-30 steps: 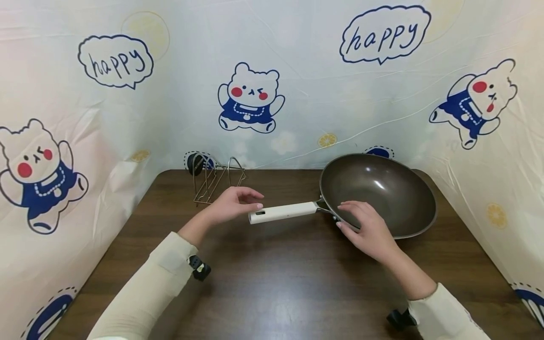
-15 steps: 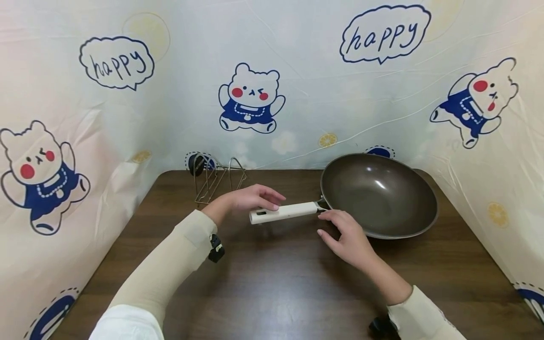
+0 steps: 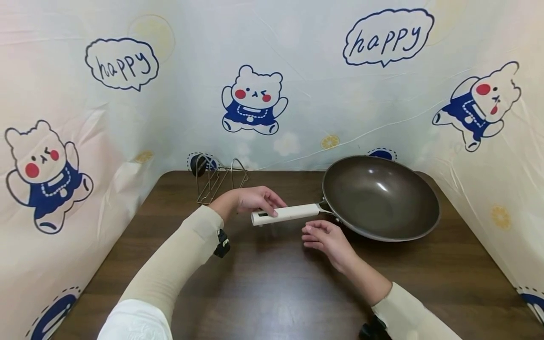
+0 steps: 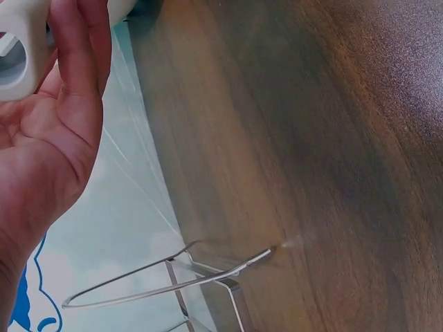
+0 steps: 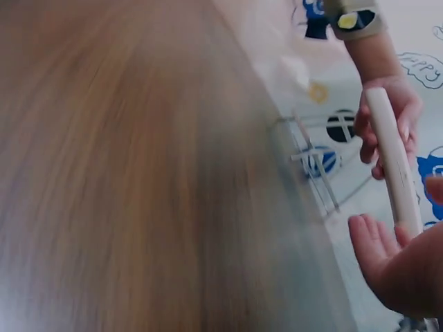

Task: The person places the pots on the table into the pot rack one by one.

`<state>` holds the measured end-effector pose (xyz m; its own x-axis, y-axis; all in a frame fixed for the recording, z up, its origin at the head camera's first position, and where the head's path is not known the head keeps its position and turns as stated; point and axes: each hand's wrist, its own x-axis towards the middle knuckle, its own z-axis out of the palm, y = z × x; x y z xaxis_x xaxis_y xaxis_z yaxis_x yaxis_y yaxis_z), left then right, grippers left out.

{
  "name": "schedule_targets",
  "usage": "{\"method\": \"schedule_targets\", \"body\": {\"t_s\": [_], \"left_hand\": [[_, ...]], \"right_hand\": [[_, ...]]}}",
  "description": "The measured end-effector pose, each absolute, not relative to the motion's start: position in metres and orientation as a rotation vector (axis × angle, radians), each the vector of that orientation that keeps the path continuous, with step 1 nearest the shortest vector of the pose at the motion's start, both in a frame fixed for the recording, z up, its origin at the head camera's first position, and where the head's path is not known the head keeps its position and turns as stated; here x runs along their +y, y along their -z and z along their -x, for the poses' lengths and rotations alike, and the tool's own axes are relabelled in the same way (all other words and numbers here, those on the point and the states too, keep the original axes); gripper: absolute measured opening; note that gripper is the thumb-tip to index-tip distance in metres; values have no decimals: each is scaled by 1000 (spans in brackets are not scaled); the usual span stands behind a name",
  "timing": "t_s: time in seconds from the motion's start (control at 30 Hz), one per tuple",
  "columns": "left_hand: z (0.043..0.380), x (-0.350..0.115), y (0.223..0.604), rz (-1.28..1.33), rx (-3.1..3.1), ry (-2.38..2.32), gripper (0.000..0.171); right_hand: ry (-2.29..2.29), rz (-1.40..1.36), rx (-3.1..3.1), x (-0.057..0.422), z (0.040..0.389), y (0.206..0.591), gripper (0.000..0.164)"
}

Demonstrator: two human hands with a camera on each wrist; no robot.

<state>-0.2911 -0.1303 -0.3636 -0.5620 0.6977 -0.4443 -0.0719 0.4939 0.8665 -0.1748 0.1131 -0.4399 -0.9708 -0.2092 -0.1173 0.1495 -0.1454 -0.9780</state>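
A dark brown wok [image 3: 382, 198] with a white handle [image 3: 297, 211] sits at the right on the table, handle pointing left. My left hand [image 3: 256, 199] grips the handle close to its free end, thumb on top; in the right wrist view its fingers curl under the handle [image 5: 394, 162]. The slotted handle end [image 4: 24, 48] shows at the top corner of the left wrist view. Just in front of the handle, near the pan's side, is my right hand [image 3: 329, 243], holding nothing. Its relaxed fingers [image 5: 370, 242] appear close to the handle in the right wrist view.
Behind my left hand stands a wire rack [image 3: 216, 182], near the table's back edge. A dark round thing [image 3: 197, 165] is at its left. The brown wooden table [image 3: 263, 283] is enclosed by a printed curtain [image 3: 306, 94] at the back and sides.
My left hand has moved right along the handle and now grips it. My right hand has moved left and nearer to me, from beside the pan's bowl to in front of the handle.
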Motion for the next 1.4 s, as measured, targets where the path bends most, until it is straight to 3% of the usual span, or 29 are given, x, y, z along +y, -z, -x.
{"method": "schedule_targets", "body": {"t_s": [0.13, 0.37, 0.6, 0.9, 1.4], "left_hand": [[290, -131, 366, -528, 1894, -1148, 44], [287, -133, 370, -534, 1874, -1184, 43], [279, -138, 383, -479, 1734, -1298, 47], [267, -141, 400, -467, 1463, -1408, 44], [233, -132, 429, -548, 1298, -1452, 43]], "right_hand": [[2412, -151, 1432, 102, 178, 439, 39], [2652, -165, 1093, 85, 183, 438, 16], [2735, -191, 1016, 76, 187, 433, 27], [2717, -316, 1060, 74, 196, 436, 19], [2551, -219, 1173, 92, 180, 447, 28]]}}
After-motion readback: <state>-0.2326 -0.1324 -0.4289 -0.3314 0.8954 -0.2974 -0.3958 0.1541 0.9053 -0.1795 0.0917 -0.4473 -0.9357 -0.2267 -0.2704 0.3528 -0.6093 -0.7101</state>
